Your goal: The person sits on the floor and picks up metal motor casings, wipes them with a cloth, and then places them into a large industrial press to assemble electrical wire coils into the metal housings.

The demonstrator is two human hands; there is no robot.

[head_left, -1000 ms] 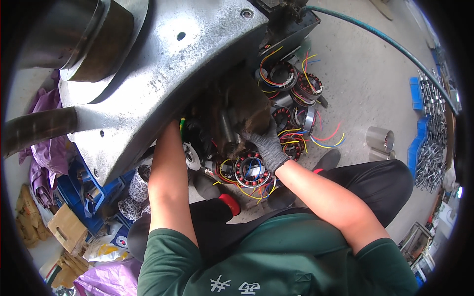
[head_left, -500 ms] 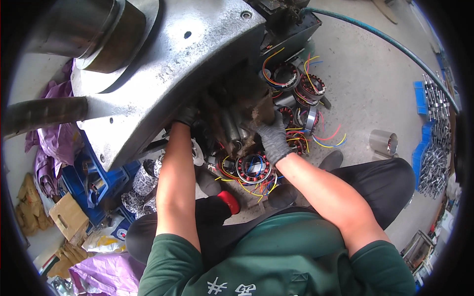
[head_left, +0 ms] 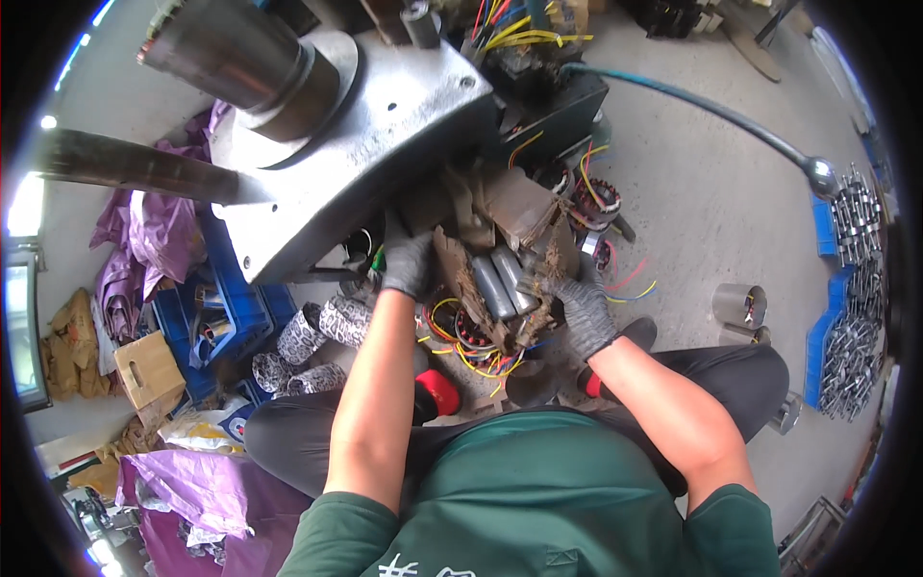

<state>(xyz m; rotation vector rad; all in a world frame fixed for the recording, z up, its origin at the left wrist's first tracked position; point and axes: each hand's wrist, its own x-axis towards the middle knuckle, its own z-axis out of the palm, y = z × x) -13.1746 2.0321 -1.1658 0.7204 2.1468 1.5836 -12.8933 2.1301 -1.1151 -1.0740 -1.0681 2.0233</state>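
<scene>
A torn, dirty brown cardboard box [head_left: 524,207], its flaps spread, is between my two gloved hands under the front edge of a grey metal machine table [head_left: 375,130]. Smooth grey metal cylinders [head_left: 492,287] lie side by side in it. My left hand [head_left: 409,260], in a grey glove, grips the left side of the box. The opposite ragged side is in the grasp of my right hand [head_left: 585,313], gloved too. Some fingertips are hidden by the cardboard. Partly covered below the box is a wound motor stator [head_left: 473,332] with coloured leads.
More stators [head_left: 596,204] stand on the floor to the right. Metal sleeves [head_left: 740,306] sit farther right, near blue bins of shafts [head_left: 851,332]. Patterned rolls [head_left: 341,319], a blue crate [head_left: 207,313] and purple sheeting [head_left: 192,490] crowd the left. A teal hose [head_left: 692,101] arches across the back right.
The box has come out from under the machine table toward me, held by both hands, and its grey cylinders show more plainly. The view has shifted too.
</scene>
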